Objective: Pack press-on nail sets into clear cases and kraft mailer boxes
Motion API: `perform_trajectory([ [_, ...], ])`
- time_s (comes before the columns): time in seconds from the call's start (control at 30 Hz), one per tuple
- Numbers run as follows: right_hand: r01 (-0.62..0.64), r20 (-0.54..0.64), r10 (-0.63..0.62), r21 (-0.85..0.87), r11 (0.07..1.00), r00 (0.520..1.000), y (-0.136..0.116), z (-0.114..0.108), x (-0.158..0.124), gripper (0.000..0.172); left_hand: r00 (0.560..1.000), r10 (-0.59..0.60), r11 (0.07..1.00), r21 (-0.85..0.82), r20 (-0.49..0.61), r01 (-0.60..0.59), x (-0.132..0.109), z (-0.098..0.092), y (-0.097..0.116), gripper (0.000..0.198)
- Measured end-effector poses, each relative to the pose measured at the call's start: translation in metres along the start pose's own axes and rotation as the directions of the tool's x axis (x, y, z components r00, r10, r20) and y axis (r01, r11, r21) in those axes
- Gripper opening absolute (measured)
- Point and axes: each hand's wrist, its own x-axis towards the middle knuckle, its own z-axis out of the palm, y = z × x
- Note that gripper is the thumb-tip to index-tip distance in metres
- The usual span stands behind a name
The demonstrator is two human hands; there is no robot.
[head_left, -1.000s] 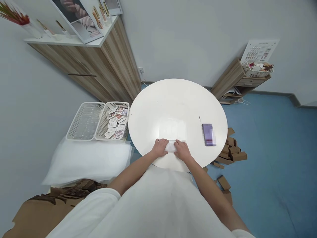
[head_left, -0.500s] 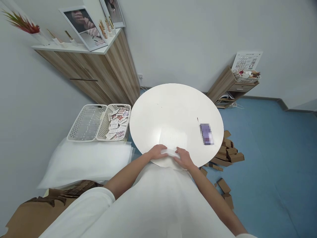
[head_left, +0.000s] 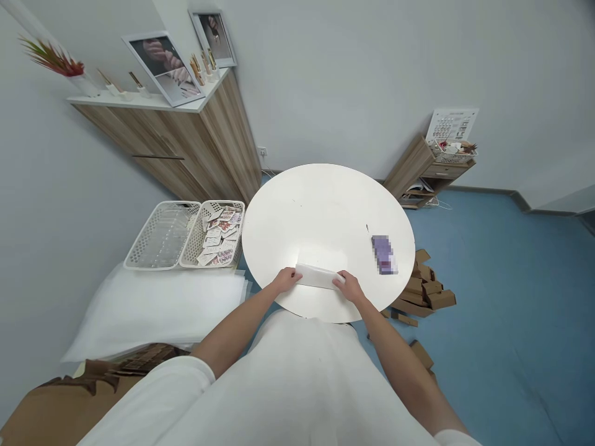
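A white folded bundle of thin foam sheet point(head_left: 317, 276) lies near the front edge of the round white table point(head_left: 325, 210). My left hand point(head_left: 284, 280) grips its left end with curled fingers. My right hand point(head_left: 349, 285) holds its right end, fingers closed on it. The bundle stretches between the two hands, slightly tilted. A small purple object point(head_left: 383, 254) lies on the table to the right of my right hand.
Two white baskets stand to the left: one point(head_left: 160, 235) with clear pieces, one point(head_left: 218, 233) with several printed cards. White foam sheets point(head_left: 158, 310) lie stacked below them. Brown cardboard boxes point(head_left: 425, 288) litter the blue floor at right. A wooden cabinet point(head_left: 195, 136) stands behind.
My hands have moved apart along the white bundle, which now shows longer between them. The view has shifted slightly as my head moved.
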Motion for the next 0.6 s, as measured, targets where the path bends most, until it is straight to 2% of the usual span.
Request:
perform_trajectory([
  [0.1, -0.048, -0.072, 0.043, -0.07, 0.996, 0.996, 0.008, 0.005, 0.004, 0.022, 1.0, -0.024, 0.999, 0.021, -0.019, 0.024, 0.001, 0.002, 0.0, 0.029],
  [0.33, -0.084, -0.149, 0.061, -0.152, 0.985, 0.987, 0.013, 0.015, 0.005, 0.028, 0.995, -0.084, 0.994, 0.069, -0.045, 0.087, -0.003, 0.005, 0.001, 0.02],
  [0.43, -0.105, -0.255, 0.06, -0.168, 0.98, 0.965, 0.018, 0.021, 0.0, 0.044, 0.976, -0.106, 0.99, 0.069, -0.189, 0.121, -0.009, 0.006, 0.006, 0.035],
  [0.5, -0.111, -0.354, 0.054, -0.144, 0.983, 0.934, 0.022, 0.024, -0.003, 0.058, 0.959, -0.003, 0.988, 0.144, -0.283, 0.046, -0.015, 0.007, 0.013, 0.046],
  [0.53, -0.115, -0.385, 0.06, -0.121, 0.986, 0.921, 0.023, 0.025, -0.003, 0.064, 0.956, 0.093, 0.978, 0.208, -0.278, -0.034, -0.018, 0.008, 0.018, 0.048],
  [0.6, -0.141, -0.372, 0.102, -0.08, 0.987, 0.923, 0.023, 0.026, -0.002, 0.069, 0.944, 0.298, 0.917, 0.317, -0.145, -0.241, -0.023, 0.013, 0.027, 0.05],
])
